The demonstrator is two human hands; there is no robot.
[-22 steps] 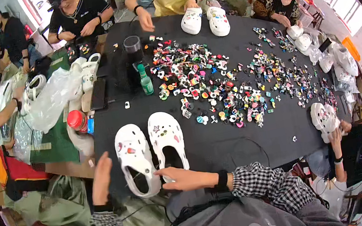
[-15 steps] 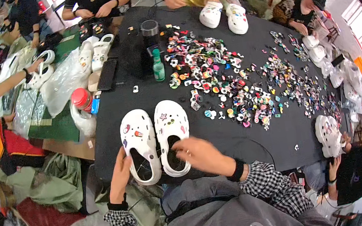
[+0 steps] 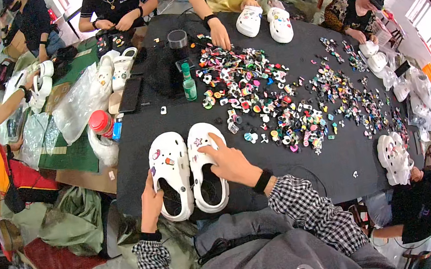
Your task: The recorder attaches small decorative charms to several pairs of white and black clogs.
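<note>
A pair of white clogs lies side by side on the black table in front of me, toes pointing away, with small charms on their uppers. My left hand [image 3: 151, 203] grips the outer side of the left clog [image 3: 175, 159], near its foot opening. Over the right clog [image 3: 200, 186] reaches my right hand [image 3: 230, 162], its fingers and thumb set against the upper and covering some charms. A star-shaped charm [image 3: 198, 142] shows just beyond the fingertips. Whether a loose charm sits under the right fingers is hidden.
Many loose colourful charms [image 3: 273, 104] spread over the table's middle and right. A green bottle [image 3: 189, 86], a dark cup [image 3: 177, 40] and a red-lidded jar [image 3: 101, 122] stand nearby. Several people work around the table; one reaches a hand [image 3: 219, 36] into the charms.
My right hand has moved from the right clog's foot opening forward onto its upper. The left hand stays on the left clog. Across the table, a person's hand has come down to the charms.
</note>
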